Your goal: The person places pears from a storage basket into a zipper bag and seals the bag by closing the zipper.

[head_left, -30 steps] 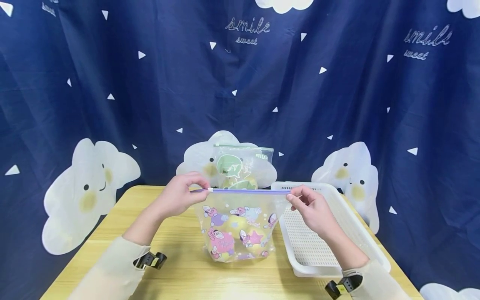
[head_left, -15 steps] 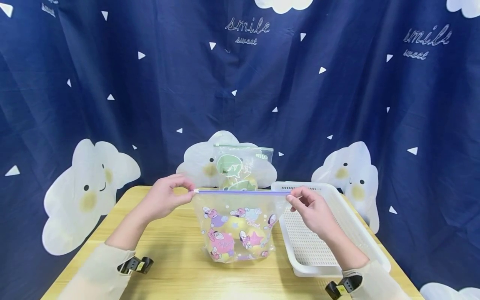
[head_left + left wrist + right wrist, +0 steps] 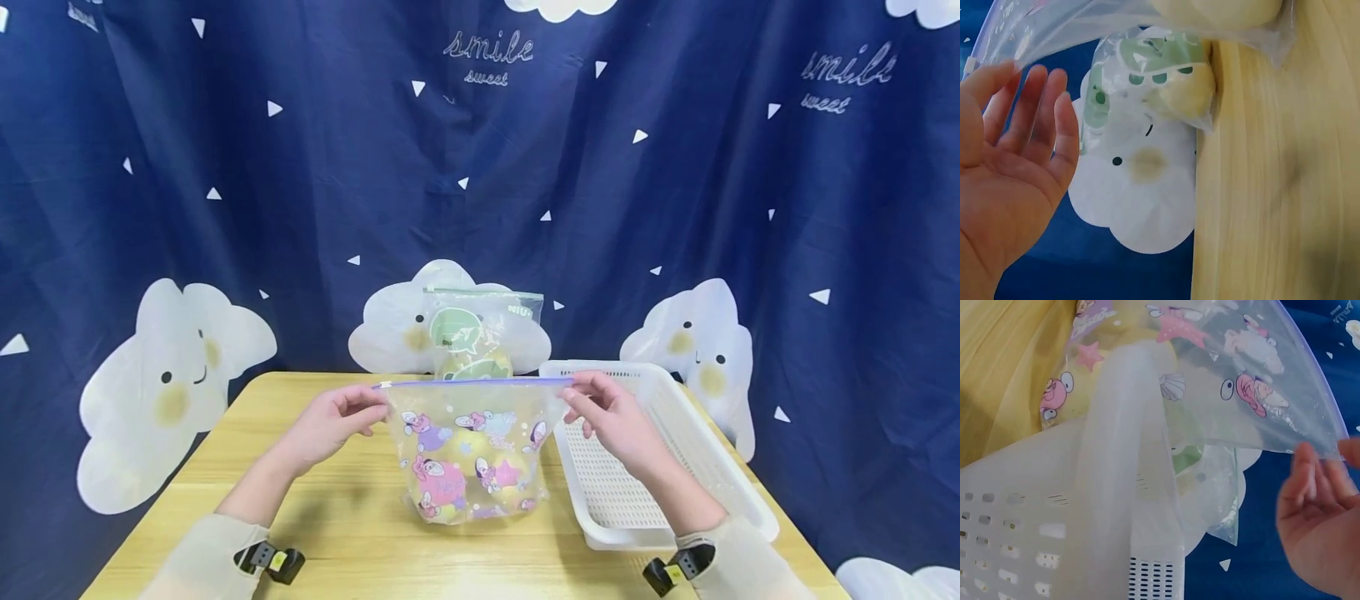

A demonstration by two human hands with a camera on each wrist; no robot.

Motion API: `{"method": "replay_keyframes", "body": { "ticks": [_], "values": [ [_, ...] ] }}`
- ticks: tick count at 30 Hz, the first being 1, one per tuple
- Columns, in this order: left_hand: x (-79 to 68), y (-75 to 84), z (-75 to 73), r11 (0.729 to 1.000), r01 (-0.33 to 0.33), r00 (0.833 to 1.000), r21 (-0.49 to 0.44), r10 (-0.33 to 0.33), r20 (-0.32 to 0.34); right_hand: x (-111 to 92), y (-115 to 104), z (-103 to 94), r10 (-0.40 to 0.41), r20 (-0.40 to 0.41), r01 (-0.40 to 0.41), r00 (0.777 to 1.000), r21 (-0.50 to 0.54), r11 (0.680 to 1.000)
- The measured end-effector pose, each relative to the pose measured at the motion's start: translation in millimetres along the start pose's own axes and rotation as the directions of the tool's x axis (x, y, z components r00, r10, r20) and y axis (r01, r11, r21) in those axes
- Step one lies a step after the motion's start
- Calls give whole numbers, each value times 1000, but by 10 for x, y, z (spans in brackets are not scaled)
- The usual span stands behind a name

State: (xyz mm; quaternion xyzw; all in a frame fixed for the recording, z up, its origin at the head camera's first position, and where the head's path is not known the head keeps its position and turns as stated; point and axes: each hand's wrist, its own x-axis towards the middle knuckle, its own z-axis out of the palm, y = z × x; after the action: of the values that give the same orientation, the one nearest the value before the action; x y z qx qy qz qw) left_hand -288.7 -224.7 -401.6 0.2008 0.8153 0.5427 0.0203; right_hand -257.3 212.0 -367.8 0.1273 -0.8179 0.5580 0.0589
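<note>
A clear slider zip bag (image 3: 480, 450) with pink and purple cartoon prints and a purple zip strip stands upright on the table, pale yellow round things inside it. My left hand (image 3: 337, 425) pinches its upper left edge, just below the white slider (image 3: 386, 384) at the strip's left end. In the left wrist view, the other fingers of the left hand (image 3: 1016, 150) are spread loosely. At the opposite top corner, my right hand (image 3: 611, 421) holds the bag between thumb and fingers. The strip runs straight across between both hands.
Behind it stands a second clear zip bag (image 3: 517, 333) with green prints and a yellow round thing in it. A white perforated plastic basket (image 3: 675, 400) is at the right on the wooden table (image 3: 330, 533). A blue curtain (image 3: 375, 167) hangs behind.
The left hand slid leftward with the slider to the strip's left end, then shifted down onto the bag's edge. The right hand kept its corner. The view shifted slightly.
</note>
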Motion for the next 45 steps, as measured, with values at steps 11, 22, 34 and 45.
{"method": "replay_keyframes", "body": {
  "ticks": [11, 22, 34, 45],
  "values": [
    [93, 147, 123, 999, -54, 995, 4, 54, -80, 32, -13, -119, 68, -2, -68, 998, -68, 995],
    [-36, -163, 237, 989, 20, 1000, -146, -18, 18, 0, 89, -21, 105, 185, -87, 977, -102, 991],
    [288, 30, 273, 983, 37, 976, -179, -74, -204, 299, 51, 88, 159, 82, -163, 984, 50, 985],
    [776, -194, 361, 931, 212, 929, -296, -287, -235, 797, 280, 210, 309, 72, -313, 948, 42, 949]
  ]
}}
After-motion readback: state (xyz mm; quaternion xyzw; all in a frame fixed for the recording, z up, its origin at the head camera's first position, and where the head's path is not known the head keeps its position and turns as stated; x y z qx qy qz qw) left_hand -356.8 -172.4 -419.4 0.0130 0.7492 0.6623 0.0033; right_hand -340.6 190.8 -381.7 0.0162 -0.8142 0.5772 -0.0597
